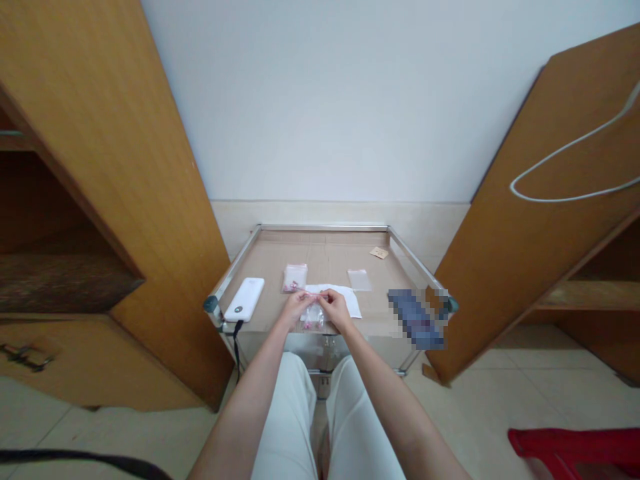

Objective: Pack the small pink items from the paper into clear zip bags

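Note:
A small clear plastic bag (313, 316) with pink bits at its bottom hangs between my two hands near the table's front edge. My left hand (296, 307) pinches one top corner of it. Its other top corner is between the closed fingers of my right hand (334, 308). Beneath and behind the bag lies a white sheet of paper (350, 301), partly covered by my hands. Just beyond my left hand sits a stack of clear bags (295, 277) with pinkish pieces at its lower edge. Another flat clear bag (360, 280) rests beyond my right hand.
The low table (325, 247) has a brown cardboard top and a metal frame. A white power bank (245, 300) with a black cable lies left, a pixelated dark object (415, 319) right, a small tan card (379, 253) at the back. Wooden cabinets flank both sides.

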Demonstrator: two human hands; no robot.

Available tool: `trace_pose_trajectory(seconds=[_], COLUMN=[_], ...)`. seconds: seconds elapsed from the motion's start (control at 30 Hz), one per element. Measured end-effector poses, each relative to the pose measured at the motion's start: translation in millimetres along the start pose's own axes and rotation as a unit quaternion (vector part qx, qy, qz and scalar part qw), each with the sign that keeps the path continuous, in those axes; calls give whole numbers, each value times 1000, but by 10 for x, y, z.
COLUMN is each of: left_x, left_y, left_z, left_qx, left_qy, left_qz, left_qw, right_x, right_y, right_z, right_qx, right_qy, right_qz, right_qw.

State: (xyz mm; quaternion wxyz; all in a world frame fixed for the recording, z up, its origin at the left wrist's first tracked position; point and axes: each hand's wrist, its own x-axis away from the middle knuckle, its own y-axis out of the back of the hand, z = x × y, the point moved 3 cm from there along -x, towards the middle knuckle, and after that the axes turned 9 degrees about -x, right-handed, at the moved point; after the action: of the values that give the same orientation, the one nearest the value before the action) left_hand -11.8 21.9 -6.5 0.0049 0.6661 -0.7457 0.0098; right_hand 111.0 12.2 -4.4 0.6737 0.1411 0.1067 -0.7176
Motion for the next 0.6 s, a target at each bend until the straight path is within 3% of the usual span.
trace_pose_trajectory(seconds=[0.33,0.6], left_x=[13,-12], left_y=[0,7], left_z=[-23,15], left_qx=[-27,-35], left_qy=[-26,-37], left_qz=[10,-40], left_qw=[999,998], right_x=[11,11], right_y=[-7,-11], right_z=[48,22], right_qx=[-6,29], right_qy=[0,9], right_qz=[2,-11], right_qw=[1000,999])
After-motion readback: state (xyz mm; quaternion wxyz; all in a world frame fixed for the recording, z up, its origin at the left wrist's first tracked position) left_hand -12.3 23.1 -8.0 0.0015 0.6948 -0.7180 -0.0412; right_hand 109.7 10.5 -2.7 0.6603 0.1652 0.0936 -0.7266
